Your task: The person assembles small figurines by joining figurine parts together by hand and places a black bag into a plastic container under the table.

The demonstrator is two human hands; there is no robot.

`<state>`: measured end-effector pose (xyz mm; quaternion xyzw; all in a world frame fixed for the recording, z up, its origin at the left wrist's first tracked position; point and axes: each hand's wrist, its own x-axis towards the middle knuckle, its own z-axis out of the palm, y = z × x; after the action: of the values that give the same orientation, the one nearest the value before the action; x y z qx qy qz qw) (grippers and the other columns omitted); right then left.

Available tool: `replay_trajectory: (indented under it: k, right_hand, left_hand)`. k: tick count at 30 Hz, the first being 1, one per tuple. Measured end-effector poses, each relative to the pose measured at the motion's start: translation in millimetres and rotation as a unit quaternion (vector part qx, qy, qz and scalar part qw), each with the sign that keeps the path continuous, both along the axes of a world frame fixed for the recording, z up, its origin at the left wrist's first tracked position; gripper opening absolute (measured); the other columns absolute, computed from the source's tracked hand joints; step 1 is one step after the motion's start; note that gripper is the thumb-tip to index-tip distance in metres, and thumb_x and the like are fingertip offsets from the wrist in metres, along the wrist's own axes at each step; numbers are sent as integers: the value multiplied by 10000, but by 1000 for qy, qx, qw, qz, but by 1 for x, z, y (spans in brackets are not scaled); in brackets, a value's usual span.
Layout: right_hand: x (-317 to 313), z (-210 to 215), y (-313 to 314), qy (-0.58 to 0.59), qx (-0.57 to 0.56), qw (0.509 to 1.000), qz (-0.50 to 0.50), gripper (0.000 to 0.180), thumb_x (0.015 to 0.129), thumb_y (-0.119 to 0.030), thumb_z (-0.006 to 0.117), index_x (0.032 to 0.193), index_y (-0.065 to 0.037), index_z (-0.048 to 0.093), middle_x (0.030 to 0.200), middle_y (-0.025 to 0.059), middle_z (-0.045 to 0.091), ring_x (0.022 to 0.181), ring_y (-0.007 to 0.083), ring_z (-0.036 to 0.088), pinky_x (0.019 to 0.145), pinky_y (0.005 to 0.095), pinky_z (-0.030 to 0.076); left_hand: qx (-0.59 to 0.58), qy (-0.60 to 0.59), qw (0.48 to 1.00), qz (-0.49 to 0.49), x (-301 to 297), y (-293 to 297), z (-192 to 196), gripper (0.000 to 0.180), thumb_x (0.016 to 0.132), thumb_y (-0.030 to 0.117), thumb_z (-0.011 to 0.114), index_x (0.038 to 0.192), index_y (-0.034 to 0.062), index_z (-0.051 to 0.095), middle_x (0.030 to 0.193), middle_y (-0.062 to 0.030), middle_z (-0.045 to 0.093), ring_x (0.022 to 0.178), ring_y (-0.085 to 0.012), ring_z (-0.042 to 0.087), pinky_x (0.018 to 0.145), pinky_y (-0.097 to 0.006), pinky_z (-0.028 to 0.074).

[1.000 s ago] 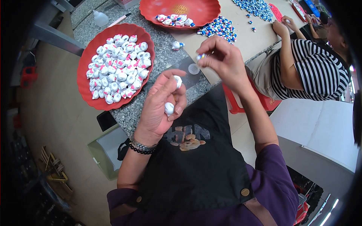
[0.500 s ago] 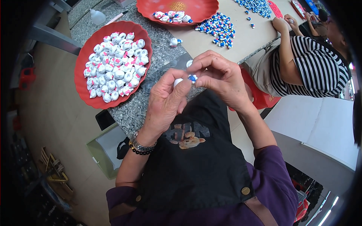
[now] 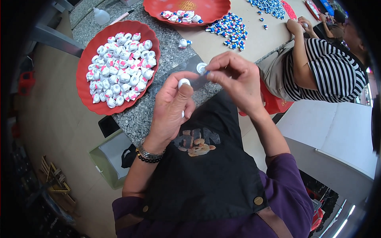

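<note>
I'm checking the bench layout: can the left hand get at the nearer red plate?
Probably yes: the left hand is beside the nearer red plate, and nothing visible blocks the way over the speckled tabletop. It does hold a white piece, which may limit picking up.

A small hand-assembly workshop, as indicated by a shared tabletop [image 3: 168, 43]: overlapping its left edge, a scalloped red tray [image 3: 82, 88] of matching white pieces [image 3: 119, 71]; inward from the near edge, a heap of loose blue-and-white parts [image 3: 229, 29]; along that edge, rightward, a seated co-worker [image 3: 337, 73]. The wearer's dark apron [image 3: 202, 178] accords.
</note>
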<state>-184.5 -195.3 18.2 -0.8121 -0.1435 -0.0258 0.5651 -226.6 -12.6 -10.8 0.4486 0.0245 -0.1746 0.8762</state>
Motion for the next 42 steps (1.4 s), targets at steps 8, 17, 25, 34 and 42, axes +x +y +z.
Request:
replay_trajectory:
  k: [8, 17, 25, 34, 42]
  right_hand:
    - [34, -28, -3, -210, -272, 938, 48, 115, 720, 87, 663, 788, -1, 637, 799, 107, 618, 750, 290, 634, 652, 371, 514]
    - [28, -21, -1, -216, -327, 918, 65, 153, 674, 91, 624, 793, -6, 625, 817, 115, 596, 760, 309, 624, 668, 396, 518]
    - [27, -25, -6, -180, -251, 949, 55, 152, 730, 102, 656, 850, 10, 667, 825, 108, 639, 732, 251, 650, 645, 341, 531]
    - [-1, -12, 17, 136, 250, 959, -5, 95, 814, 76, 697, 905, 48, 699, 910, 98, 677, 747, 124, 643, 656, 248, 545]
    - [-11, -7, 26, 42, 143, 989, 2, 115, 754, 95, 722, 854, 38, 715, 843, 92, 664, 742, 140, 637, 653, 258, 527]
  left_hand:
    - [50, 16, 998, -30, -4, 18, 3, 428, 1024, 260, 534, 1350, -6, 454, 794, 31, 481, 524, -8, 450, 404, -146, 288]
    - [80, -11, 996, -35, -6, 21, -5, 368, 1038, 248, 502, 1307, -2, 494, 919, -29, 567, 543, -7, 472, 418, -145, 306]
    - [54, -21, 998, 8, -2, 15, -11, 355, 1035, 251, 507, 1277, -8, 497, 937, -32, 579, 534, -11, 483, 384, -137, 302]
    - [132, -81, 987, 33, -1, 7, -15, 377, 1028, 277, 527, 1258, -21, 548, 937, -21, 555, 568, -8, 486, 393, -143, 313]
    - [207, -139, 966, 65, -3, 5, -13, 355, 1012, 291, 558, 1177, -18, 613, 771, 10, 548, 570, -19, 458, 467, -180, 339]
